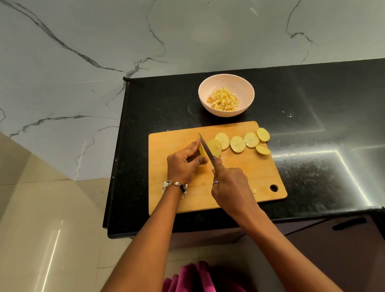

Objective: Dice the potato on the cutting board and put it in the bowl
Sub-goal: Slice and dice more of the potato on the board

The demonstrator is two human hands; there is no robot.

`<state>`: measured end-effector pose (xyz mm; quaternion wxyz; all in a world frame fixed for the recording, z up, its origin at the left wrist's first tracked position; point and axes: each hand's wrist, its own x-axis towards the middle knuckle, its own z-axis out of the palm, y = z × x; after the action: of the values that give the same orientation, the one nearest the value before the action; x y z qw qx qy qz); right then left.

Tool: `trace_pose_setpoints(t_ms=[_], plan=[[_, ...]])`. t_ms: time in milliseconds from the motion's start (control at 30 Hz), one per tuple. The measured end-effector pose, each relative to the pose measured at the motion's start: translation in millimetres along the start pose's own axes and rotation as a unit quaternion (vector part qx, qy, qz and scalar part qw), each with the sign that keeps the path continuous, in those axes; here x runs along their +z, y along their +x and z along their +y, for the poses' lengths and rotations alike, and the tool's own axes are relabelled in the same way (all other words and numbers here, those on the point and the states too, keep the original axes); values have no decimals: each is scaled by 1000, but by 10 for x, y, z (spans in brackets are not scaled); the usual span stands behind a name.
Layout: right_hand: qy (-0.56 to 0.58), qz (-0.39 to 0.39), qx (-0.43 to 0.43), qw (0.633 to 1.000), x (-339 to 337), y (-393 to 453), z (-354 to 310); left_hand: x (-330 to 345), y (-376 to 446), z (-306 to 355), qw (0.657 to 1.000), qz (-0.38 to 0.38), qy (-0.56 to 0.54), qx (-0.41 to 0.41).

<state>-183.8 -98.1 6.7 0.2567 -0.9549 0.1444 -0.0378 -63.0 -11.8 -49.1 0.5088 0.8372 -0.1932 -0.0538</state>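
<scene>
Your left hand [185, 162] curls over a small stack of potato pieces [201, 150] near the middle of the wooden cutting board [240, 183], fingertips bent down onto the top and the thumb tucked against the near side, so the pieces are pinned between them. Only a thin yellow sliver of that stack shows past your knuckles. Your right hand [231, 185] is wrapped tight round the handle of a kitchen knife [208, 150], fingers fully closed on it, a ring on one finger. The blade runs from your hand toward the far edge of the board, its flat side right against the held stack on the right.

Just beyond the blade, a row of round potato slices [237, 143] stretches toward the board's right edge, some overlapping, with one smaller slice [263, 150] lying nearer to you at the end of the row. The board's hanging hole sits at its near right corner.

A pale pink bowl [242, 85] stands on the black countertop [304, 111] just past the board's far edge, holding a heap of diced potato [224, 99]. A beaded bracelet [174, 185] circles your left wrist.
</scene>
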Motion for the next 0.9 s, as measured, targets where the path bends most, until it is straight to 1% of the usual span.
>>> trace_pose_setpoints(t_ms=[300,533,733,900], plan=[[-1,-8,9,1000,-24,6,37,-13,-1,15,1000,-5,4,-2],[-60,-4,-6,998,53,19,-14,-13,-5,25,1000,0,2,-6],[-82,3,-12,997,45,105,-62,-7,2,32,1000,6,11,-11],[-98,5,-11,995,44,-4,-54,-1,-4,32,1000,2,17,-7]])
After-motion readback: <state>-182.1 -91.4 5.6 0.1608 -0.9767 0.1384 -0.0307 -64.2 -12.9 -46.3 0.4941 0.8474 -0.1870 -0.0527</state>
